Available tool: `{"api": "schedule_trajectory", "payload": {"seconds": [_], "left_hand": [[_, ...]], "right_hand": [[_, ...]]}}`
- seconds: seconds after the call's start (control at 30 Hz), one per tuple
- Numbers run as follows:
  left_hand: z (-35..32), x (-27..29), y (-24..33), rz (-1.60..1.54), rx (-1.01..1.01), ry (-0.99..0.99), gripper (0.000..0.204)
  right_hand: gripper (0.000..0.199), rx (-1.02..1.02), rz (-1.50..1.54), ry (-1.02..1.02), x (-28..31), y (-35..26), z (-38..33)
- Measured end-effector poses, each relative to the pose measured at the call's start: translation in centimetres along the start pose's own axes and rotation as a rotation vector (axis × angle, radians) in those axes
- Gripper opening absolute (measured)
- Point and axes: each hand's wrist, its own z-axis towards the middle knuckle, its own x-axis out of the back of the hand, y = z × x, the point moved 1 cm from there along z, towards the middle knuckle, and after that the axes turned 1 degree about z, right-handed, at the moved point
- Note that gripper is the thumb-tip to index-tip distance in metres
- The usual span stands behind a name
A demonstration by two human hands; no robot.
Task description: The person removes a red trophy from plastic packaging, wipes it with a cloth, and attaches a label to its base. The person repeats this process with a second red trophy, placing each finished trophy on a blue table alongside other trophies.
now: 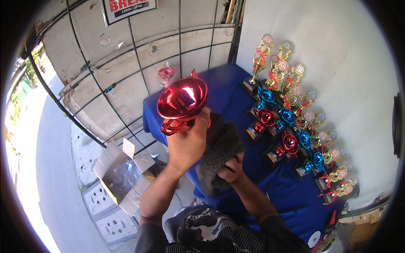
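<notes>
Grips red trophy (182,99) with fingers of left hand (187,144), dark cloth (217,159) with those of right hand (230,169), apparently wiping, likely needing to turn trophy next.

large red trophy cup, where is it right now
In the head view, the large red trophy cup is slightly above and left of centre, held in the left hand; the right hand holds a dark fuzzy cloth below and right.

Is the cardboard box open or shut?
Open: the cardboard box has its flaps spread outward, and clear plastic shows inside.
</notes>
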Motion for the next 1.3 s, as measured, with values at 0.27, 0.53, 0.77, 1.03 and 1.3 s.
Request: {"api": "schedule_trajectory", "payload": {"seconds": [0.27,0.53,0.77,1.03,1.3], "left_hand": [[0.2,0.0,-0.4,-0.075,0.090,0.015,0.010],[0.3,2.1,-0.6,-0.433,0.192,-0.147,0.008],[1.3,3.8,-1.1,-0.569,0.154,-0.184,0.009],[0.9,2.7,-0.7,-0.484,0.252,-0.237,0.006],[0.0,2.8,-0.7,-0.582,0.282,-0.371,0.005]], "right_hand": [[0.023,0.004,-0.015,0.176,-1.1,1.7,-0.2],[0.028,-0.674,0.055,0.104,0.8,4.1,-2.8],[0.028,-1.080,0.745,-0.025,3.5,0.9,-0.2],[0.027,-0.935,0.528,0.031,2.0,-1.7,2.4],[0.021,-0.590,0.442,0.131,1.6,-1.9,1.6]]}}
